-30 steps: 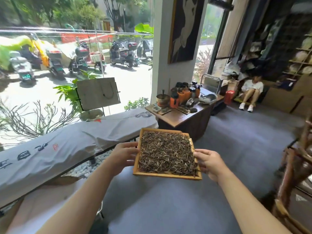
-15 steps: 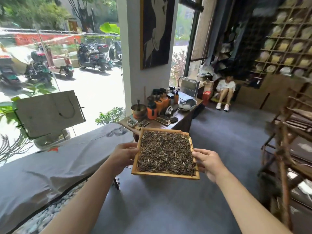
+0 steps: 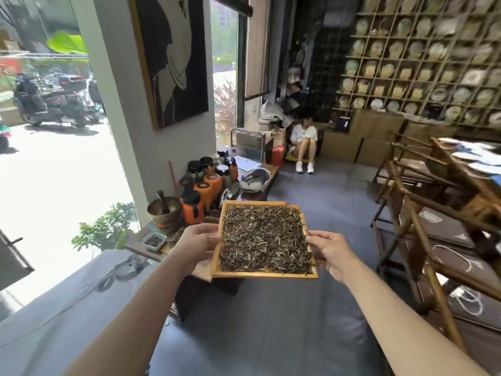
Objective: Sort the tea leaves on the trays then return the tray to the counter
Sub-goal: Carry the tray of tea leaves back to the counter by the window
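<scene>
A single wide-angle camera sat on the person's head, looking forward and down from close above both forearms. The tray (image 3: 264, 274) lay just below frame centre, with the left hand (image 3: 196, 244) at nine o'clock of it and the right hand (image 3: 332, 252) at three. Toward twelve o'clock the view reached a low wooden table (image 3: 141, 241) and, farther off, shelving (image 3: 423, 58) at one to two o'clock.

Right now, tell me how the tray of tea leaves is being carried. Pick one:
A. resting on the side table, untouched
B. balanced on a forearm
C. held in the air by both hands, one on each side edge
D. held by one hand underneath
C: the left hand grips the left edge of the tray and the right hand grips the right edge, with the tea leaves level above the floor.
</scene>
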